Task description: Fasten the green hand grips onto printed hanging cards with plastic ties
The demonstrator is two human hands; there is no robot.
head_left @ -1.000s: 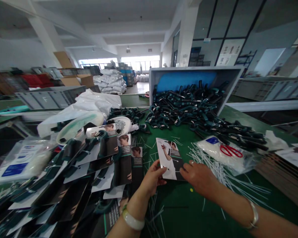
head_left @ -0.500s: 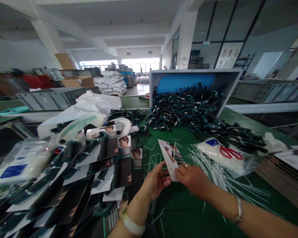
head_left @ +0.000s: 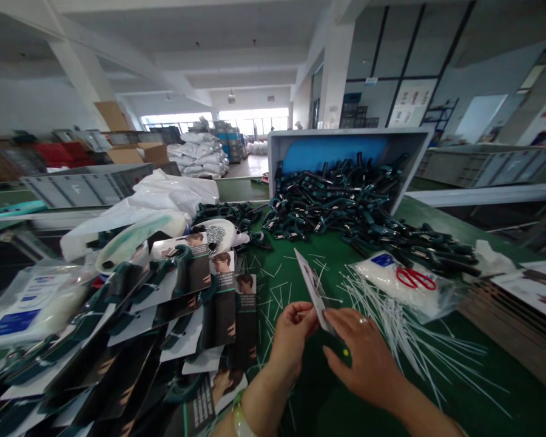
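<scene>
A printed cardboard card (head_left: 310, 282) stands nearly edge-on above the green table. My left hand (head_left: 291, 337) pinches its lower left edge between thumb and fingers. Against the card's right side, near the bottom, lie the fingertips of my right hand (head_left: 364, 352), its fingers stretched out and the thumb held apart. A thin white cable tie (head_left: 332, 298) sticks out to the right of the card; whether it passes through the card is hidden. Left of my hands, dark green and black curved tools (head_left: 182, 273) lie fastened on similar cards in an overlapping pile.
Many loose tools spill from a tipped grey crate (head_left: 350, 135). Loose white cable ties (head_left: 404, 340) fan out at the right, near a clear bag (head_left: 382, 273) with red-handled scissors (head_left: 416, 278). A card stack (head_left: 509, 321) stands far right. A white bowl (head_left: 225, 233) holds small metal parts.
The card has turned from showing its printed face to nearly edge-on. My right hand has opened from its pinch on the card, and the left fingers have closed on its edge.
</scene>
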